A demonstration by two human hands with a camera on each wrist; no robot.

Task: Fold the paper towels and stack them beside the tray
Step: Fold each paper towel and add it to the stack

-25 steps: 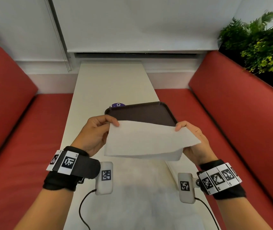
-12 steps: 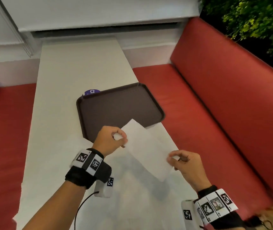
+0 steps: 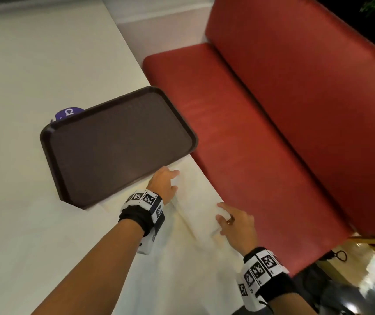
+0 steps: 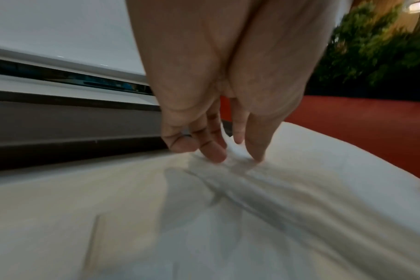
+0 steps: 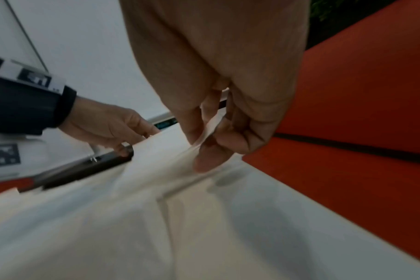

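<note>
A white paper towel lies slack on the white table, just near-right of the dark brown tray. My left hand is at the towel's far end by the tray's edge. In the left wrist view its straight fingertips touch the wrinkled towel beside the tray wall. My right hand is at the towel's near end by the table's right edge. In the right wrist view, the right hand pinches the towel's edge between thumb and fingers.
A purple object peeks out behind the tray's far edge. A red bench seat runs along the table's right side, close to my right hand. More flat white paper lies on the table nearer to me.
Both hands have come down to the table with the towel, from mid-air to beside the tray's near-right edge. My left hand's pinch has loosened. The head view has swung right and down.
</note>
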